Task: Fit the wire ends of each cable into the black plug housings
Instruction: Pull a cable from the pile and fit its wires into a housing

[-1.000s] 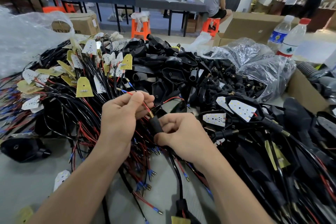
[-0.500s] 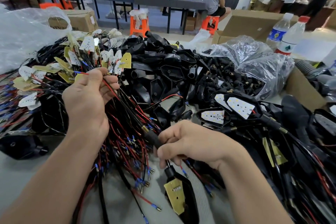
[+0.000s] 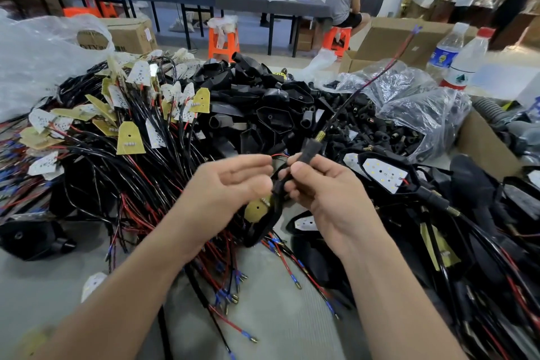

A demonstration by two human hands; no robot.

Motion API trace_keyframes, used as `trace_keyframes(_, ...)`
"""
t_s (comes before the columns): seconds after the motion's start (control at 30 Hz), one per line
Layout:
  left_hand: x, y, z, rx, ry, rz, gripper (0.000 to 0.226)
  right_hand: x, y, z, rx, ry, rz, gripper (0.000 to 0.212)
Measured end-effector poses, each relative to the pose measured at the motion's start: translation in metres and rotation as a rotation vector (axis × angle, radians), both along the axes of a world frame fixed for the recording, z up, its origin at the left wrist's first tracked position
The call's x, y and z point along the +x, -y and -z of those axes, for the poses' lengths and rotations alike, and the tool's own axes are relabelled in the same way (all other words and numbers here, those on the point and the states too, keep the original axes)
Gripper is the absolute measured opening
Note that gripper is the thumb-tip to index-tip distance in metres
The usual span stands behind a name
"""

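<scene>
The right hand (image 3: 330, 196) pinches a black tubular plug housing (image 3: 309, 150) between thumb and forefinger, the other fingers curled under it, above the middle of the grey table (image 3: 52, 286). A brass threaded collar (image 3: 319, 136) sits on the housing's far end. A thin black cable (image 3: 355, 93) comes out of the collar and rises toward the far right edge, splitting in the air into red and black wire ends (image 3: 404, 47)

The left hand (image 3: 225, 184) is just beside the right, its fingers loose and nearly straight, gripping nothing that can be made out. Its fingertips lie close to a thin red wire (image 3: 277, 155) looping by the housing, and blur hides whether they touch it. Below the two hands hangs a black lamp shell with a yellow circuit board (image 3: 257, 209) in it

A tangle of black and red wires (image 3: 163, 172) carrying yellow and white boards covers the left half of the table. A heap of black plastic shells (image 3: 257, 102) lies at the far middle. A clear plastic bag of small black plug pieces (image 3: 409, 114) lies toward the far right edge, with two clear water bottles (image 3: 464, 67) beyond it. A black lamp with a white LED board (image 3: 382, 169) lies just right of the right hand. Loose wire ends with blue sleeves and brass terminals (image 3: 228, 295) trail toward the near edge
</scene>
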State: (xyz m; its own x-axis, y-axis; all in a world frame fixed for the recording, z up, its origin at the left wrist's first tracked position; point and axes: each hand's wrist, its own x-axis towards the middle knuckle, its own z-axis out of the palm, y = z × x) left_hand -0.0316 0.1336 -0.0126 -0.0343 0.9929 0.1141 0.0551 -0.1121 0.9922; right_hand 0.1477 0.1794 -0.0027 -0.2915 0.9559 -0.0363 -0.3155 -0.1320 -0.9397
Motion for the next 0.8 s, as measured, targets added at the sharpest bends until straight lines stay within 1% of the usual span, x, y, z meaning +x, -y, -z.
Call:
trace_keyframes(0.07, 0.005, 0.001, 0.003, -0.009, -0.088, 0.029, 0.043, -0.002, 0.0, -0.001, -0.015, -0.066, 0.039, 0.018)
trace_keyframes(0.1, 0.006, 0.001, 0.003, -0.013, -0.105, 0.019, 0.043, -0.002, 0.0, -0.002, -0.032, -0.103, 0.052, 0.017)
trace_keyframes(0.17, 0.007, 0.001, 0.002, -0.035, -0.078, -0.023, 0.034, -0.001, -0.002, -0.003, -0.077, -0.182, 0.074, 0.015)
trace_keyframes(0.23, 0.006, 0.001, 0.002, -0.064, -0.011, -0.057, 0.028, 0.0, -0.004, -0.002, -0.11, -0.222, 0.092, 0.016)
trace_keyframes(0.3, 0.005, 0.001, 0.001, -0.067, 0.037, -0.074, 0.03, 0.0, -0.004, -0.001, -0.127, -0.22, 0.098, 0.016)
trace_keyframes(0.43, 0.002, 0.001, 0.002, -0.017, 0.02, -0.136, 0.031, 0.003, -0.006, 0.001, -0.128, -0.16, 0.052, 0.015)
trace_keyframes(0.6, -0.003, 0.0, 0.003, 0.085, -0.078, -0.223, 0.045, 0.001, -0.005, 0.003, -0.144, -0.145, -0.039, 0.023)
trace_keyframes(0.7, -0.006, 0.0, 0.005, 0.108, -0.111, -0.283, 0.046, 0.001, -0.004, 0.003, -0.163, -0.197, -0.09, 0.016)
trace_keyframes(0.8, -0.005, -0.002, 0.009, 0.104, -0.159, -0.324, 0.043, -0.001, -0.003, 0.004, -0.157, -0.208, -0.099, 0.019)
